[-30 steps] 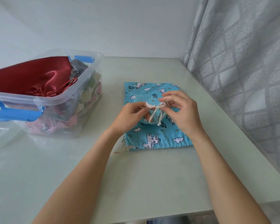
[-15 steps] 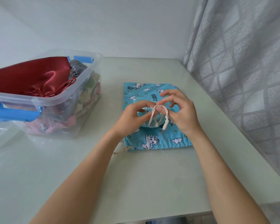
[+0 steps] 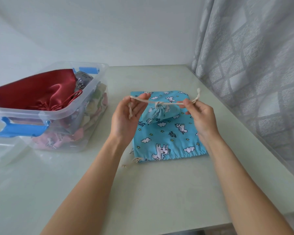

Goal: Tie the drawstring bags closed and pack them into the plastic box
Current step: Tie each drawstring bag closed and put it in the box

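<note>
A small blue unicorn-print drawstring bag point(image 3: 157, 113) hangs gathered at its neck, just above a larger flat blue bag point(image 3: 168, 138) of the same print lying on the table. Its cream drawstring point(image 3: 170, 103) is stretched taut sideways with a knot at the neck. My left hand point(image 3: 126, 116) pinches the cord's left end. The right end is pinched by my right hand point(image 3: 200, 116). The clear plastic box point(image 3: 92, 92) with blue handles stands at the left, holding a red satin bag point(image 3: 36, 92) and several other bags.
A pale table point(image 3: 159, 192) carries everything. A grey patterned curtain point(image 3: 253, 65) hangs along the right edge. A white wall stands behind. A clear lid point(image 3: 3, 155) lies at the far left beside the box.
My hands have moved apart from the middle, pulling the cord ends out to the sides. The loose loop has drawn into a tight knot at the small bag's neck.
</note>
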`<action>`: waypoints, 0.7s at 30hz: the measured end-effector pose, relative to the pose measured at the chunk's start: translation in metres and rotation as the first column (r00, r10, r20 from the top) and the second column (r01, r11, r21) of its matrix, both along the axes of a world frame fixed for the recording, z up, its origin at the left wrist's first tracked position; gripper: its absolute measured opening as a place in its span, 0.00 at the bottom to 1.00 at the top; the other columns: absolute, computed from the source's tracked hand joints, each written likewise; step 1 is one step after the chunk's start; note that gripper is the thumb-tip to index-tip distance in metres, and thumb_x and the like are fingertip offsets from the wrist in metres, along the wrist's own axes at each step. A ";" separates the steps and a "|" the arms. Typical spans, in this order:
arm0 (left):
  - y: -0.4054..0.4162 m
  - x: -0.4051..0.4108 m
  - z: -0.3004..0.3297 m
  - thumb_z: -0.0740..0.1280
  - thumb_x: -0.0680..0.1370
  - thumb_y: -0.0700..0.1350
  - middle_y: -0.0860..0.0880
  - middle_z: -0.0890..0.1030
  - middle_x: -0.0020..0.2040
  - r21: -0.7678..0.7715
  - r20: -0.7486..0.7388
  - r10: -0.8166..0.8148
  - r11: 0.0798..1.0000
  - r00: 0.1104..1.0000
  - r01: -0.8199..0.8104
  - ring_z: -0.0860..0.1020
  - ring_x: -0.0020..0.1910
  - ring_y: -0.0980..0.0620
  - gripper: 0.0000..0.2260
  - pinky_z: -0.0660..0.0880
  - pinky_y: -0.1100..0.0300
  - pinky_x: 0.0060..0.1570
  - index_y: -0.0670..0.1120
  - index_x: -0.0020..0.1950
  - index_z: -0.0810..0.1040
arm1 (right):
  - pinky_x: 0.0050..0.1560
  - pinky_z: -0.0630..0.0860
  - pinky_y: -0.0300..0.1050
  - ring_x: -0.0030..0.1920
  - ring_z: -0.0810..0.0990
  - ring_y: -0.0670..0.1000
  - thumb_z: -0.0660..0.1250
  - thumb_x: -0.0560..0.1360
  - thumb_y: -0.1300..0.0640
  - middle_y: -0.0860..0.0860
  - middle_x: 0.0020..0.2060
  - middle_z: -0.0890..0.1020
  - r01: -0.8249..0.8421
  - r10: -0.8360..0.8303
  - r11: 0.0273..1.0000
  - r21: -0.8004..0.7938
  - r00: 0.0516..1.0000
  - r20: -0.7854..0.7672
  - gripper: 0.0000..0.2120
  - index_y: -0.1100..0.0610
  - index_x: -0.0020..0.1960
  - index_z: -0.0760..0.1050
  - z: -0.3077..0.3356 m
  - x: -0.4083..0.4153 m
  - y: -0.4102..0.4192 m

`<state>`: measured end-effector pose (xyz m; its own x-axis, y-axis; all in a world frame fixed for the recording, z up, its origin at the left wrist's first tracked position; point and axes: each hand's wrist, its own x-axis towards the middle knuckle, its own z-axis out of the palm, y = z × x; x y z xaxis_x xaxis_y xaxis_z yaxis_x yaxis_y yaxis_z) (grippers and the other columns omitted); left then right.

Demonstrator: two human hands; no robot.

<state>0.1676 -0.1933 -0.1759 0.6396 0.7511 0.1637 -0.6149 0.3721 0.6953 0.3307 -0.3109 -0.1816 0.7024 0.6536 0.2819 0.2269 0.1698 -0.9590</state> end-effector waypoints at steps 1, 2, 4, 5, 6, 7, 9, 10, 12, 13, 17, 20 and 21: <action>-0.001 -0.001 0.000 0.53 0.81 0.42 0.47 0.83 0.39 -0.019 0.012 -0.022 1.000 1.000 0.022 0.82 0.50 0.48 0.14 0.75 0.58 0.54 0.44 0.37 0.69 | 0.45 0.72 0.29 0.41 0.78 0.34 0.65 0.77 0.53 0.44 0.42 0.84 0.027 -0.027 1.000 -0.007 0.999 -0.027 0.08 0.55 0.44 0.81 -0.001 0.002 0.000; -0.001 0.000 -0.001 0.53 0.81 0.42 0.50 0.79 0.33 -0.018 0.004 -0.028 0.999 1.000 0.028 0.82 0.44 0.48 0.14 0.76 0.58 0.51 0.44 0.37 0.68 | 0.42 0.72 0.29 0.40 0.79 0.34 0.65 0.77 0.53 0.46 0.42 0.84 0.044 -0.044 0.999 -0.011 0.998 -0.049 0.09 0.56 0.45 0.81 -0.002 0.003 0.000; -0.001 0.001 -0.002 0.54 0.81 0.43 0.52 0.69 0.27 -0.006 -0.040 -0.018 1.000 0.999 0.018 0.76 0.33 0.51 0.13 0.76 0.57 0.49 0.45 0.36 0.66 | 0.40 0.73 0.30 0.42 0.79 0.36 0.65 0.77 0.53 0.47 0.43 0.84 0.055 -0.056 0.998 -0.021 0.996 -0.063 0.09 0.57 0.45 0.81 -0.001 0.003 0.000; 0.000 0.001 -0.003 0.54 0.81 0.43 0.52 0.65 0.27 -0.003 -0.066 -0.011 1.000 0.998 0.011 0.72 0.29 0.52 0.13 0.76 0.57 0.49 0.45 0.36 0.65 | 0.41 0.73 0.30 0.42 0.79 0.36 0.65 0.77 0.53 0.47 0.43 0.84 0.050 -0.052 0.998 -0.032 0.997 -0.056 0.09 0.56 0.44 0.81 -0.001 0.003 0.000; 0.001 0.001 -0.004 0.54 0.81 0.43 0.53 0.63 0.27 0.005 -0.092 0.000 1.000 0.996 0.000 0.67 0.26 0.54 0.14 0.77 0.56 0.48 0.46 0.36 0.64 | 0.42 0.73 0.31 0.42 0.79 0.36 0.65 0.77 0.52 0.46 0.42 0.84 0.050 -0.052 0.998 -0.045 0.998 -0.042 0.09 0.55 0.43 0.81 0.000 0.003 -0.001; 0.002 0.000 -0.005 0.55 0.81 0.43 0.53 0.61 0.27 0.014 -0.115 0.014 1.000 0.993 -0.012 0.64 0.25 0.55 0.14 0.77 0.56 0.48 0.46 0.35 0.63 | 0.43 0.73 0.34 0.42 0.79 0.38 0.66 0.76 0.52 0.46 0.42 0.84 0.060 -0.062 0.996 -0.060 0.998 -0.026 0.09 0.54 0.42 0.81 0.001 0.002 -0.001; 0.003 -0.001 -0.006 0.54 0.81 0.41 0.53 0.60 0.27 0.043 -0.159 0.036 0.999 0.987 -0.030 0.60 0.24 0.55 0.14 0.78 0.56 0.45 0.46 0.35 0.61 | 0.46 0.71 0.41 0.41 0.77 0.42 0.66 0.76 0.52 0.50 0.42 0.84 0.121 -0.121 0.989 -0.080 0.993 0.014 0.09 0.53 0.39 0.81 0.000 0.004 -0.002; 0.003 -0.001 -0.006 0.54 0.81 0.40 0.53 0.59 0.27 0.057 -0.181 0.044 0.998 0.982 -0.034 0.59 0.24 0.55 0.14 0.78 0.56 0.43 0.46 0.35 0.60 | 0.46 0.70 0.42 0.40 0.75 0.42 0.67 0.76 0.52 0.52 0.41 0.84 0.158 -0.157 0.984 -0.078 0.987 0.021 0.10 0.53 0.38 0.81 -0.001 0.005 -0.002; 0.001 -0.001 -0.006 0.54 0.81 0.38 0.53 0.59 0.26 0.084 -0.227 0.059 0.996 0.972 -0.041 0.58 0.24 0.55 0.14 0.79 0.57 0.40 0.46 0.35 0.60 | 0.42 0.69 0.39 0.32 0.72 0.39 0.67 0.76 0.52 0.53 0.37 0.83 0.216 -0.212 0.972 -0.091 0.976 0.043 0.11 0.52 0.36 0.80 -0.001 0.007 -0.003; 0.001 0.000 -0.007 0.54 0.81 0.38 0.53 0.59 0.26 0.106 -0.261 0.074 0.993 0.963 -0.048 0.57 0.25 0.55 0.14 0.79 0.57 0.39 0.46 0.34 0.60 | 0.38 0.67 0.38 0.28 0.70 0.40 0.67 0.75 0.51 0.54 0.34 0.81 0.236 -0.225 0.962 -0.133 0.970 0.095 0.12 0.52 0.35 0.80 -0.003 0.009 -0.003; 0.000 0.003 -0.013 0.57 0.80 0.40 0.52 0.59 0.29 0.152 -0.385 0.105 0.987 0.917 -0.049 0.58 0.26 0.55 0.13 0.79 0.55 0.44 0.46 0.36 0.62 | 0.33 0.64 0.43 0.29 0.70 0.48 0.68 0.72 0.42 0.50 0.27 0.76 0.342 -0.118 0.818 -0.463 0.887 0.446 0.21 0.58 0.32 0.76 -0.013 0.019 -0.007; -0.003 0.006 -0.016 0.61 0.79 0.40 0.52 0.61 0.29 0.203 -0.424 0.104 0.979 0.900 -0.018 0.63 0.26 0.56 0.09 0.79 0.59 0.45 0.45 0.40 0.66 | 0.39 0.68 0.40 0.38 0.74 0.47 0.70 0.70 0.41 0.44 0.35 0.76 0.349 -0.119 0.861 -0.370 0.845 0.521 0.18 0.56 0.39 0.72 -0.009 0.017 -0.009; -0.004 0.008 -0.016 0.62 0.79 0.39 0.53 0.63 0.29 0.239 -0.437 0.117 0.971 0.892 -0.010 0.65 0.26 0.57 0.06 0.78 0.59 0.45 0.44 0.42 0.68 | 0.42 0.68 0.36 0.41 0.74 0.45 0.71 0.70 0.43 0.44 0.38 0.77 0.259 -0.060 0.913 -0.314 0.849 0.525 0.16 0.55 0.42 0.73 -0.006 0.014 -0.008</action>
<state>0.1751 -0.1974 -0.1919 0.6368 0.7698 0.0425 -0.2382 0.1441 0.9605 0.3444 -0.3190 -0.1878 0.6359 0.6679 0.3866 0.6784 -0.2449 -0.6926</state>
